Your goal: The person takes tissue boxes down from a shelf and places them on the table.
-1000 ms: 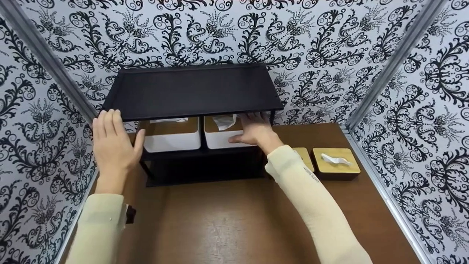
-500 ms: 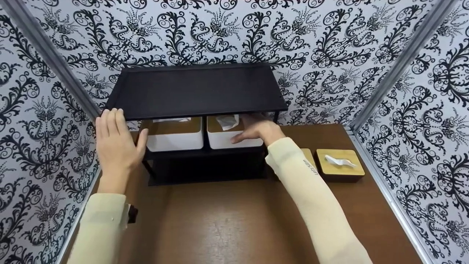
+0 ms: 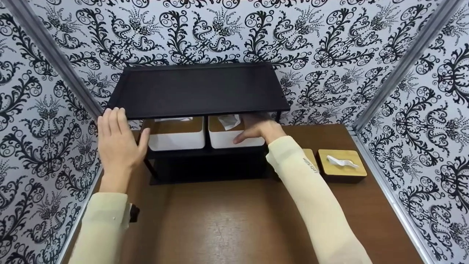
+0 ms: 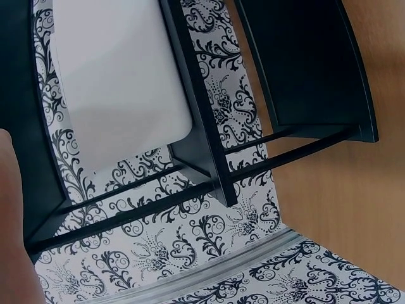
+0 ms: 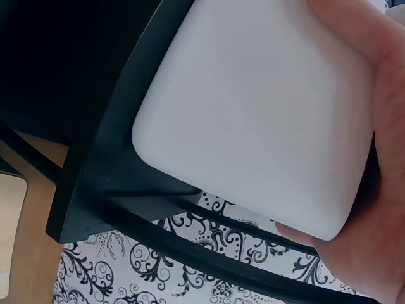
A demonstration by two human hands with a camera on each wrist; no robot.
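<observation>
A black two-tier rack [image 3: 201,88] stands at the back of the table. On its middle shelf sit two white tissue boxes with brown wood-look lids, the left tissue box [image 3: 176,142] and the right tissue box [image 3: 221,142], side by side. My right hand [image 3: 264,130] grips the right box at its right end, thumb [image 5: 354,22] across the white front [image 5: 253,114] and other fingers round the side, partly hidden under the top shelf. My left hand [image 3: 119,141] lies with straight fingers at the rack's front left corner, fingertips at the top shelf's edge.
Right of the rack, a dark tissue box with a bamboo lid [image 3: 339,170] rests on the brown table [image 3: 220,220]. Another bamboo-lidded box [image 3: 310,157] is mostly hidden behind my right sleeve. Patterned walls enclose the table at the back and sides.
My right hand has shifted slightly around the right box's end, and more of the white front shows below it. The head view has drifted a little; my left hand stays at the corner.
</observation>
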